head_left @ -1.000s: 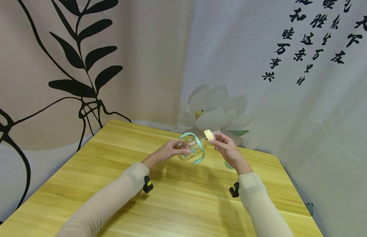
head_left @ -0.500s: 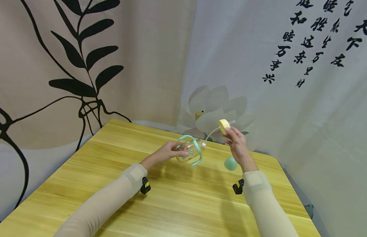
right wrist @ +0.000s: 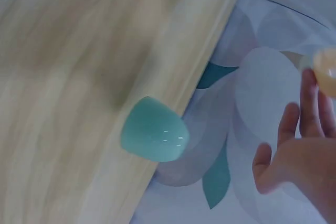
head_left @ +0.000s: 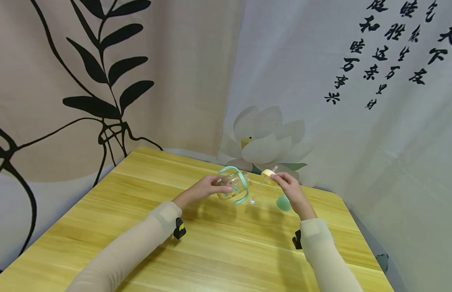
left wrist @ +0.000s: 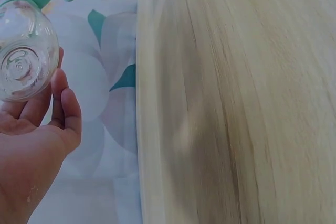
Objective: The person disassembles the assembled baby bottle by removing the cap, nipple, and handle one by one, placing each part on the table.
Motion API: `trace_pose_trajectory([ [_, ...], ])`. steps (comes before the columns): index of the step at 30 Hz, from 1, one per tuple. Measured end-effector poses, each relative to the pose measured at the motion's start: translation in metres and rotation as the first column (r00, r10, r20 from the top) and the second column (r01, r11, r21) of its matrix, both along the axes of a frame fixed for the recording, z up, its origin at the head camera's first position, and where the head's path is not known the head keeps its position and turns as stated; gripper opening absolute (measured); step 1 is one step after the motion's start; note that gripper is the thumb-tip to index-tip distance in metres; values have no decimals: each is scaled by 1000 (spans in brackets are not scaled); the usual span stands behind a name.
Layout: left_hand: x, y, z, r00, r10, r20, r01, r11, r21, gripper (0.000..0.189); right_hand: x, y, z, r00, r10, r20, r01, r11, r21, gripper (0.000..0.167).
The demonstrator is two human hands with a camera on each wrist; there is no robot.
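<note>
My left hand (head_left: 211,186) grips a clear baby bottle (head_left: 226,196) with blue-green spots, tilted with its uncapped mouth toward the right. A mint-green handle ring (head_left: 243,178) circles its neck. In the left wrist view, the bottle's round base (left wrist: 21,66) faces the camera above my palm. Just right of the mouth, my right hand (head_left: 291,192) pinches the yellow bottle collar (head_left: 267,173), its clear teat poking out behind. From the collar a thin straw (head_left: 260,185) slants down to a small weighted end (head_left: 252,201), outside the bottle.
A mint-green domed cap (head_left: 283,202) stands on the wooden table (head_left: 211,251), near its far edge and beside my right wrist. Behind the table hangs a printed curtain (head_left: 189,81). Black wrist cameras (head_left: 180,229) are strapped at both sleeves.
My right hand has pulled the collar away to the upper right, drawing the straw out of the bottle, then lowered it. The left hand and bottle have barely moved.
</note>
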State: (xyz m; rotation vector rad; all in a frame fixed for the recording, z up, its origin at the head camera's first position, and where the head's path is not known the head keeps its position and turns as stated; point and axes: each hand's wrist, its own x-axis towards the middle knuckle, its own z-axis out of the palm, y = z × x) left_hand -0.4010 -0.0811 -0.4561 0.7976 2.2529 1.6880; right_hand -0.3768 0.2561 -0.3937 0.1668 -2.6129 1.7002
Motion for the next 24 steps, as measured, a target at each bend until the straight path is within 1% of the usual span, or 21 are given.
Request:
trace_pose_trajectory([
  [4,0,3,2,1000,-4,-24,4,1000,-22,72,1,0,-11,998,41,43,-46,992,115,56],
  [7,-1,4,2,999,-15,-32,14,999,-29,70,2,0,-16,998,48,50,-56,984,169,56],
  [9,-1,4,2,1000,-14,-27,13,1000,-28,71,3,0,-17,998,50,44,-57,980,191,55],
  [13,-1,2,3,1000,9,-22,-9,999,-34,72,2,2,-21,998,50,28,-54,979,199,53],
  [16,-1,1,2,1000,12,-18,-13,999,-34,73,0,5,-25,999,31,23,-35,977,209,53],
  [20,0,0,2,1000,7,-9,-7,1000,-25,73,-3,11,-29,1000,-9,16,5,969,248,57],
  [22,1,0,3,1000,4,-9,-4,1000,-24,72,-5,13,-32,999,-37,-4,36,961,276,60],
  [24,2,0,3,1000,2,-7,-3,1000,-23,72,-7,15,-36,997,-64,-41,74,948,309,62],
])
